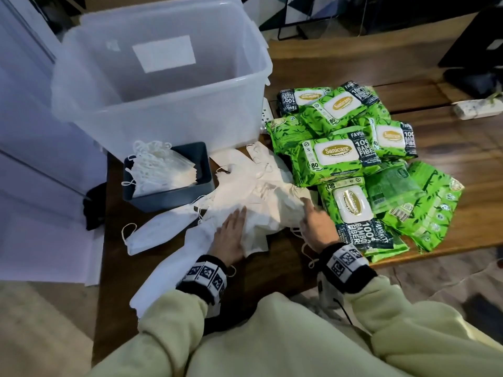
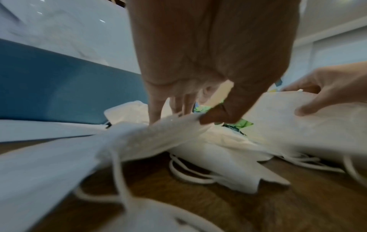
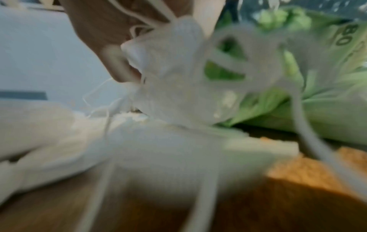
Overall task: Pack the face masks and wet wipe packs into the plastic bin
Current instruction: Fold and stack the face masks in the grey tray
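Masks [image 1: 261,186] heaped, axes mixed

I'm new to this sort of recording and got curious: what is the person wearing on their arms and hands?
Both arms are in pale yellow-green fleece-like sleeves. Each wrist carries a black band with white squares of black coded markings. A thin black cord hangs below the right band. The left hand and right hand are bare.

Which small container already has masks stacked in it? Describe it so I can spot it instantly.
Start at the big clear plastic bin at the table's far left. Directly in front of it sits a small dark blue-grey tray. It alone holds a neat mask stack; the other masks lie loose beside it.
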{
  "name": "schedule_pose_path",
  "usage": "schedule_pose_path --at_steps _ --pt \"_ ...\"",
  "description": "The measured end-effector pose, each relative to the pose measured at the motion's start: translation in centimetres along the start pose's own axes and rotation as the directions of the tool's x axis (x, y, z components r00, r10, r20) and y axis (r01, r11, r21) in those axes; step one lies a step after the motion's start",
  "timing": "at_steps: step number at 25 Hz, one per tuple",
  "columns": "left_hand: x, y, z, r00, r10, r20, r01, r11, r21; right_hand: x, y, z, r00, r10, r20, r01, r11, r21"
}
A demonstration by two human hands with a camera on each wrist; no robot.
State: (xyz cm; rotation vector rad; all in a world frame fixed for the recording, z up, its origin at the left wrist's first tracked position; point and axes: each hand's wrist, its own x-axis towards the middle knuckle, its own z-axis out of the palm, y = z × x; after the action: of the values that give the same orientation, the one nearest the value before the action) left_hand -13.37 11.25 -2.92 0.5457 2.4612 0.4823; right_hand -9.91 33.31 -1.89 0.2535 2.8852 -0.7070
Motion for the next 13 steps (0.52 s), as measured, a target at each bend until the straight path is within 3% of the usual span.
schedule_pose_path --at_steps 3,6,7,8,10,11,13 --pt "-1.4 -1.1 0.1 0.995 0.002 -0.104 -0.016 0.991 -0.136 0.9 0.2 -2.4 0.979 0.074 -0.189 -0.047 0.989 0.142" --pt "-2.1 -1.3 0.0 0.998 -0.050 0.039 0.049 0.998 0.034 1.0 0.1 -5.0 0.956 0.182 -0.228 -0.114 0.952 0.283" --pt "-2.3 -1.1 0.1 0.999 -0.049 0.024 0.048 0.998 0.036 1.0 0.2 -5.8 0.955 0.207 -0.211 -0.122 0.926 0.357" --pt "-2.4 -0.7 -0.2 0.999 -0.027 -0.043 0.025 0.999 -0.031 1.1 0.2 -6.3 0.959 0.218 -0.179 -0.105 0.865 0.491" --pt "-2.3 1.0 -1.1 0.976 0.017 -0.217 -0.084 0.949 -0.305 1.1 0.0 -6.3 0.975 0.213 -0.059 -0.082 0.599 0.796" --pt "-2.1 1.9 -1.7 0.971 0.014 -0.238 -0.124 0.883 -0.453 1.1 -0.4 -6.0 0.980 0.198 0.006 -0.099 0.468 0.878" --pt "-1.5 3.5 -2.6 0.976 -0.004 -0.216 -0.162 0.645 -0.747 1.4 -1.3 -4.9 0.983 0.160 0.088 -0.137 0.323 0.936"
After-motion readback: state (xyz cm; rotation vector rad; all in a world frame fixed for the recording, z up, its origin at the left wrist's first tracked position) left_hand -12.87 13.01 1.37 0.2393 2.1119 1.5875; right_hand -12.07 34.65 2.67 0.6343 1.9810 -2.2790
